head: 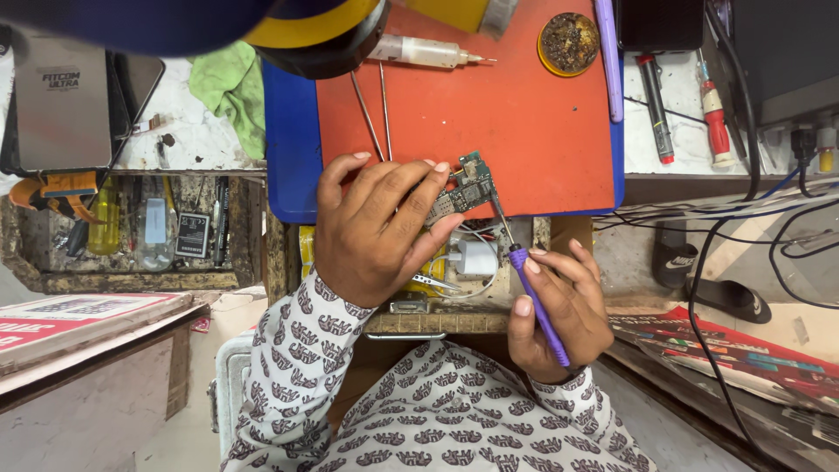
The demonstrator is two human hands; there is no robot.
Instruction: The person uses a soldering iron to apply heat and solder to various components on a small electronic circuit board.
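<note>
Hands on a small circuit board (463, 188) at the near edge of the red mat (524, 114).
Left hand (376, 227) pinches the board; right hand (559, 306) grips a purple soldering iron (535, 301), tip seemingly touching the board.

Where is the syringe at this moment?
In the head view, the syringe lies at the top edge of the red mat, above the two metal probes and left of the round tin.

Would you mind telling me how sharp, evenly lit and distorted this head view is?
Head view: even, soft light without hard shadows; the small green circuit board and purple-handled soldering iron are sharp; a dark blue and yellow shape blurs the top edge; wide-angle bending shows at the borders.
</note>
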